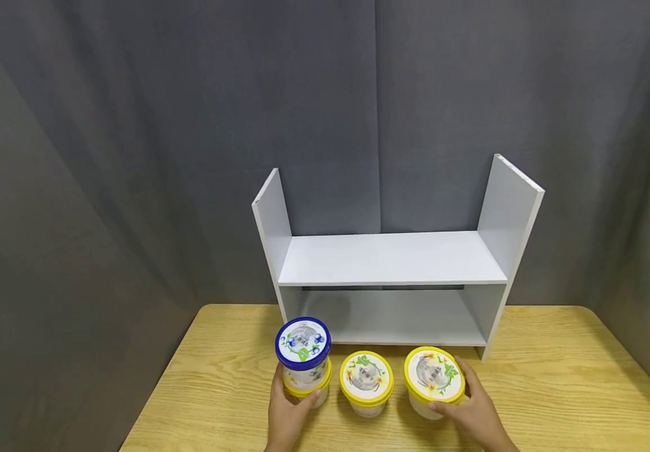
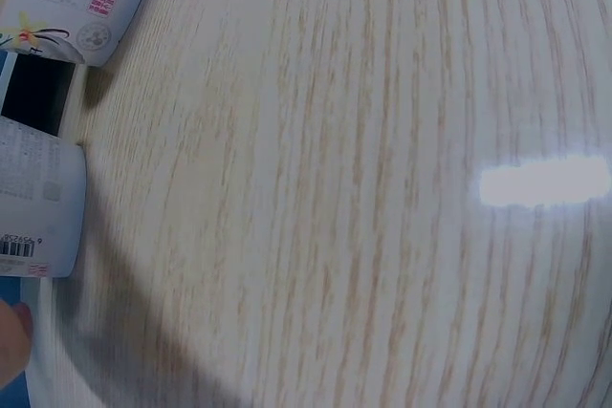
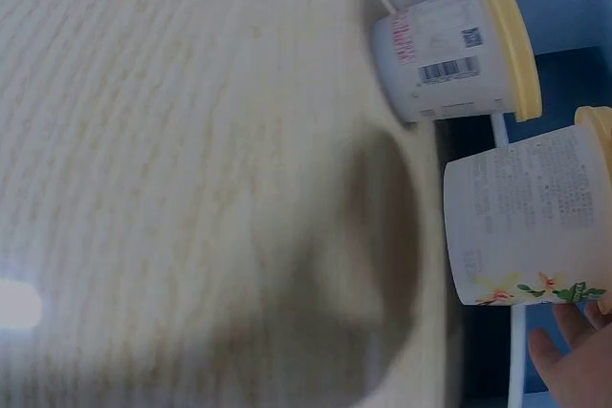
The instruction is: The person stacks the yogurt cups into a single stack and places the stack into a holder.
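My left hand [image 1: 289, 419] grips a white ice-cream tub with a yellow lid [image 1: 323, 399], thumb on one side and fingers on the other. On top of that tub stands another with a blue lid and blueberry print [image 1: 304, 340]. To the right, my right hand [image 1: 474, 405] holds a yellow-lidded tub [image 1: 434, 375] by its side; in the right wrist view this tub [image 3: 535, 217] looks slightly raised above the table. Between the hands a third yellow-lidded tub [image 1: 367, 380] stands on the table, touched by neither. The left wrist view catches only a fingertip [image 2: 11, 341].
A white two-level shelf [image 1: 392, 257] stands behind the tubs, with upright side panels [image 1: 511, 210]. The wooden table [image 1: 551, 389] extends to both sides. Grey curtains [image 1: 189, 125] hang behind and beside it.
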`<action>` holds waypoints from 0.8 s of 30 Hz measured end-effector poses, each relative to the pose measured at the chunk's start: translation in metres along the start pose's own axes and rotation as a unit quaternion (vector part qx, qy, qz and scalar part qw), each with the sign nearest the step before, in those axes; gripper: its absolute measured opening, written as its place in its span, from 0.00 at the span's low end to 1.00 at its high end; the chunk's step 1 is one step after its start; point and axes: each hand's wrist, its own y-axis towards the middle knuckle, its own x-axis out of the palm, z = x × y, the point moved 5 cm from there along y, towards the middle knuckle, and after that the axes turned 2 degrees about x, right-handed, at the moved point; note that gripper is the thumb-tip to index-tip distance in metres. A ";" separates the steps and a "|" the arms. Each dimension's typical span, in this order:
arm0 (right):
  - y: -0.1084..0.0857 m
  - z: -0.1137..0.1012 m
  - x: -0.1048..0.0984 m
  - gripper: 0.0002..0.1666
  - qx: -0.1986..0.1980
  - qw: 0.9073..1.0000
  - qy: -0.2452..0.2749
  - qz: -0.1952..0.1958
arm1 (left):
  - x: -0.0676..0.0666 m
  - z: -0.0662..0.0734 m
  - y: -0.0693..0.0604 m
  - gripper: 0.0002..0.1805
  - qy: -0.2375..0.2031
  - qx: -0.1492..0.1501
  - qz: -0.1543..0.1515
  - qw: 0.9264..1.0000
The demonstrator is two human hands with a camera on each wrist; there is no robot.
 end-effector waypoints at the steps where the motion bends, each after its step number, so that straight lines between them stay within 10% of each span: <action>1: -0.001 -0.003 -0.001 0.61 0.001 1.000 0.008 -0.004 | 0.001 0.000 0.000 0.51 0.000 -0.001 0.000 1.000; 24: -0.007 -0.081 0.000 0.59 -0.083 0.995 0.042 -0.023 | 0.001 -0.002 0.001 0.51 -0.015 -0.009 -0.001 1.000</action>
